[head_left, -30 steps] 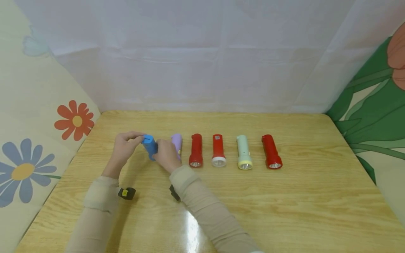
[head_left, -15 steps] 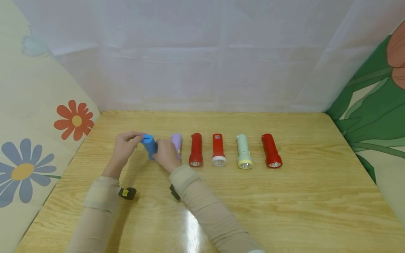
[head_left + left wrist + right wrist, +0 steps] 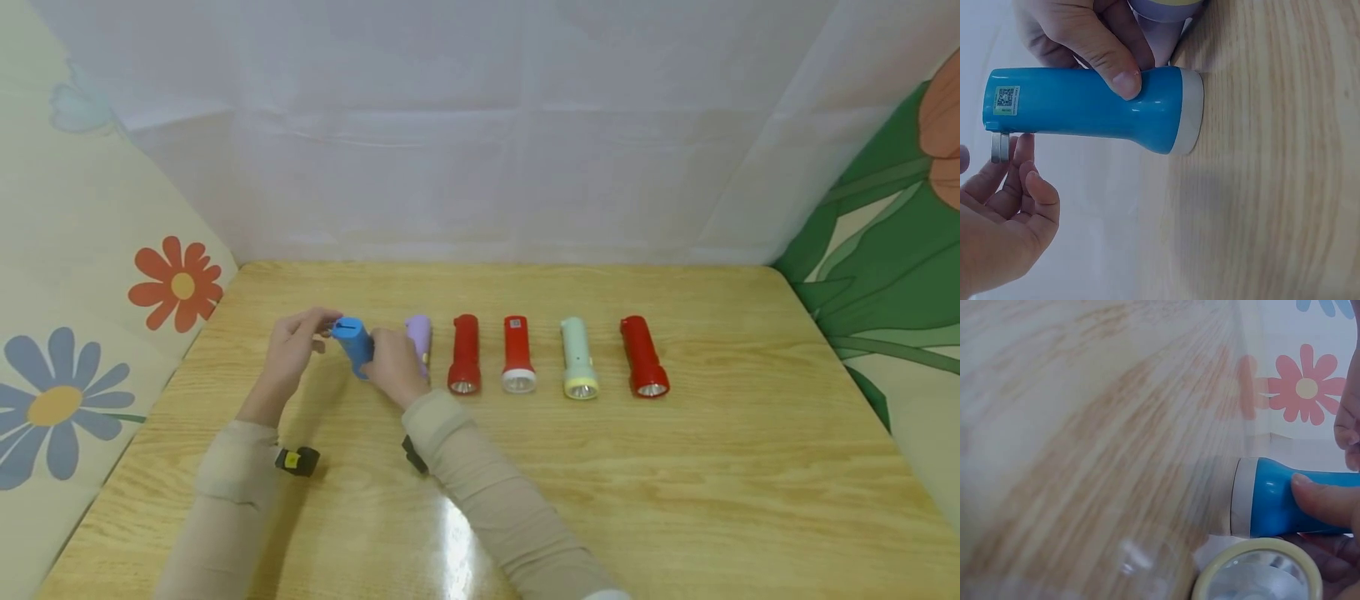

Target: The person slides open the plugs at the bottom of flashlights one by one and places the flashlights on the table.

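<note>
from your right-hand grip, the far edge of the wood table [image 3: 750,475] lies a little way behind, the left edge runs past your left hand [image 3: 291,350], and a broad stretch of wood spreads toward you; the right edge is well apart. just right of the grip, the purple flashlight [image 3: 420,332] leaves you little room. farther right, in a row, lie a plain red flashlight [image 3: 465,354], a white-rimmed red flashlight [image 3: 517,343], a mint flashlight [image 3: 576,350] and a second plain red flashlight [image 3: 641,354], lamp ends toward you. your right hand [image 3: 396,362] comes in from the near right, thumb on one side and fingers round the other, firmly holding the blue flashlight [image 3: 354,346] low, near its flared end. that flashlight stands roughly upright, lamp end down, its white rim [image 3: 1189,112] at the tabletop. above the grip, its tail end shows a narrow dark slot [image 3: 347,327], a sticker [image 3: 1007,100] and metal prongs [image 3: 1000,148] sticking out to the left. your left hand's fingers bend close about those prongs; you cannot tell whether they pinch them.
</note>
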Available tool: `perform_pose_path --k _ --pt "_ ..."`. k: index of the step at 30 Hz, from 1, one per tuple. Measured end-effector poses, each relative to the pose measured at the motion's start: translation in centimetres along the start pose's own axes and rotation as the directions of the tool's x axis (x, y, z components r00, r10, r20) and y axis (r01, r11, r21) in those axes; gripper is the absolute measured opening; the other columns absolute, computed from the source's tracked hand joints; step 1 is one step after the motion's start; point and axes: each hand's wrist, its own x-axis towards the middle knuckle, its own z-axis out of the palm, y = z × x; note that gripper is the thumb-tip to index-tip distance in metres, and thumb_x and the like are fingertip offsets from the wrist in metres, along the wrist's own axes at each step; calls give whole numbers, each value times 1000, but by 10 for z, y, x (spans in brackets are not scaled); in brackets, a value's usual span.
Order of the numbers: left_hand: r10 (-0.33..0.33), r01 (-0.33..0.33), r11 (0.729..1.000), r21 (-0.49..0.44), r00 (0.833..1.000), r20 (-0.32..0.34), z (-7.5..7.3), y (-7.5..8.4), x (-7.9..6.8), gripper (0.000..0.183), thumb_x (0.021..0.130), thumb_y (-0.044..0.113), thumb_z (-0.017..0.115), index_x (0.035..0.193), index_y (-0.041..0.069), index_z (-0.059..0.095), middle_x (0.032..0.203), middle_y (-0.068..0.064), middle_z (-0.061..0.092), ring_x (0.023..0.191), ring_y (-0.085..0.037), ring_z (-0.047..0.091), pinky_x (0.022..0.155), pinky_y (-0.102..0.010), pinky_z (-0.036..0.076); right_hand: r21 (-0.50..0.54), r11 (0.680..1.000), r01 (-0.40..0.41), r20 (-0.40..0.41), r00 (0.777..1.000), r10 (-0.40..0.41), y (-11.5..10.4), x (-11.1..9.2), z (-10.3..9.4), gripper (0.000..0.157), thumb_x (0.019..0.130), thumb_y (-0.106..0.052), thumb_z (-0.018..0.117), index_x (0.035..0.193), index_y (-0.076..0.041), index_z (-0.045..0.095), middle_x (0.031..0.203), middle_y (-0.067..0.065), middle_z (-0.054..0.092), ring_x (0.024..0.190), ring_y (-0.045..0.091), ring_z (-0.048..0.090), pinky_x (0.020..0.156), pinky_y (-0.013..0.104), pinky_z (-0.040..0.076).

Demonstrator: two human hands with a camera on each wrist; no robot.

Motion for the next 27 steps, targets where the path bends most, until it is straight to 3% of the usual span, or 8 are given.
perform_pose_path --k 7,10,15,21,27 --pt "-7 3 988 -156 1000 -24 -6 -2 -9 30 100 30 32 100 20 61 85 9 61 80 -15 50 60 -20 45 -8 1000 7 -6 1000 -7 1 1 2 31 73 -17 76 100 -7 65 94 4 67 83 14 63 73 24 50" --pt "-10 3 976 -219 999 -32 -8 -5 -14 27 100 24 30 103 21 58 84 8 62 77 -13 51 59 -19 45 1 1000 9 -7 1000 -9 1 0 2 31 73 -17 76 100 -7 65 94 4 67 83 14 63 73 24 50" --pt "-54 44 955 -293 998 -27 -8 -12 -20 23 95 6 36 104 12 56 83 7 63 78 -10 53 61 -19 45 7 1000 5 0 1000 -5 1 0 2 30 73 -17 76 100 -7 65 94 4 67 83 14 63 73 24 50" --pt "-28 24 988 -151 999 -24 0 -22 -22 24 90 0 46 106 15 54 84 12 61 80 -6 54 64 -18 44 2 1000 3 -4 1000 -3 1 0 1 30 73 -17 76 99 -7 65 93 4 68 82 14 63 73 24 50" --pt "13 -14 999 -31 1000 -8 7 -29 -19 29 85 3 60 113 0 51 90 12 56 86 -6 50 71 -16 44 0 1000 16 -12 1000 -16 1 -1 -1 30 73 -16 77 99 -6 65 93 5 68 82 15 63 73 24 50"
